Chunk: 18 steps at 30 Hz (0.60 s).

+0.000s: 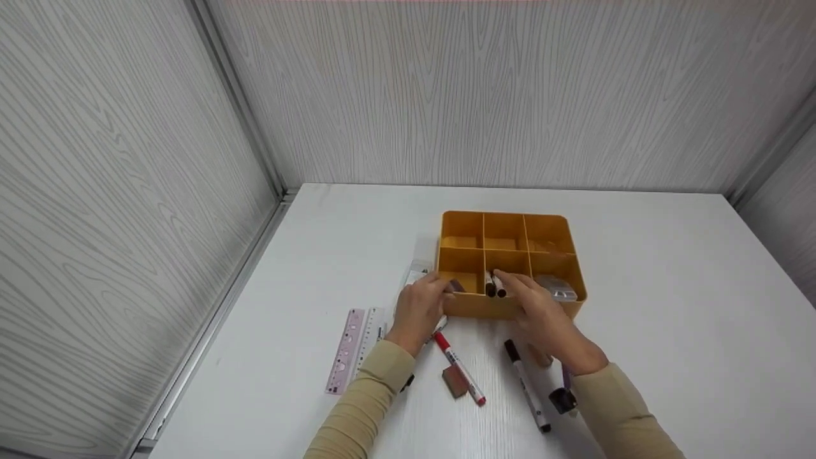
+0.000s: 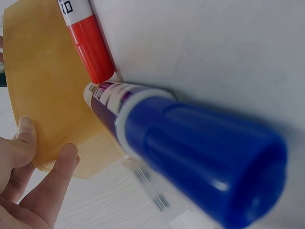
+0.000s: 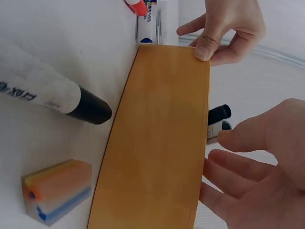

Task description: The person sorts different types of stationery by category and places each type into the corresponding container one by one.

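Note:
A yellow divided box [image 1: 478, 307] stands on the table. My left hand [image 1: 417, 309] grips its front left corner, thumb on the front wall and fingers at the side. A dark grey piece [image 1: 456, 285] lies by those fingertips in the front left compartment. My right hand [image 1: 548, 319] is at the front middle compartment, fingers [image 3: 238, 167] loosely extended over the rim. Beside its thumb, two black-capped markers [image 1: 500, 288] lean in that compartment; the right wrist view shows the thumb next to a marker end [image 3: 219, 114]. A clear plastic case [image 1: 558, 288] sits in the front right compartment.
Before the box lie a red-capped marker [image 1: 449, 350], a brown block [image 1: 454, 381], a black-capped marker [image 1: 528, 389], a striped block [image 3: 57, 191] and a black object [image 1: 562, 400]. A blue-capped tube [image 2: 190, 143] lies near the left hand. Further left are a pink ruler [image 1: 345, 350] and a pale ruler [image 1: 370, 335].

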Tool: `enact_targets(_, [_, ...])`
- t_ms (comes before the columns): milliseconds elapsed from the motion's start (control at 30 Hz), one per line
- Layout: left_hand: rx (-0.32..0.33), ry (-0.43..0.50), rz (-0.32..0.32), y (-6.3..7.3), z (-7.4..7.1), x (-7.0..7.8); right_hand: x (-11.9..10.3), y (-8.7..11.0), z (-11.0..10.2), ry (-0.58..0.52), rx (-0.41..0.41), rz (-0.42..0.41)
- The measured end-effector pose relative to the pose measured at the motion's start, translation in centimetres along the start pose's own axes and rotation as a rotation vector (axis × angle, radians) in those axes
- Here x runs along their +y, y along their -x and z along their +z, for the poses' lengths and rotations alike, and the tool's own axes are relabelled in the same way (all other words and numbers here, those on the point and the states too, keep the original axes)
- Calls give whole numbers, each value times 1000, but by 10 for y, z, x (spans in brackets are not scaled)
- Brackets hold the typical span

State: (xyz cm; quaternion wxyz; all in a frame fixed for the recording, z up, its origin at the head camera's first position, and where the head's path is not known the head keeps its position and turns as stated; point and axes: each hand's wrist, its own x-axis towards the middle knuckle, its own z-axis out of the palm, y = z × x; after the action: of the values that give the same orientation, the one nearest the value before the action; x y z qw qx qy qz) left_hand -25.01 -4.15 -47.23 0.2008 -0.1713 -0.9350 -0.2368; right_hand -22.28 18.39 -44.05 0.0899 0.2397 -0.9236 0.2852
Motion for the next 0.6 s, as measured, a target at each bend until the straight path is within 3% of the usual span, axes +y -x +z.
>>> enact_targets(133, [-13,4,-12,0,0,0,3,6,-8,-38,60,-17])
enact_targets(400, [-2,-4,2,0,1,0,8,23,-23,-46,268,-135])
enact_targets(600, [31,-32,42,0,2,-1,13,43,-32,-108,307,-109])
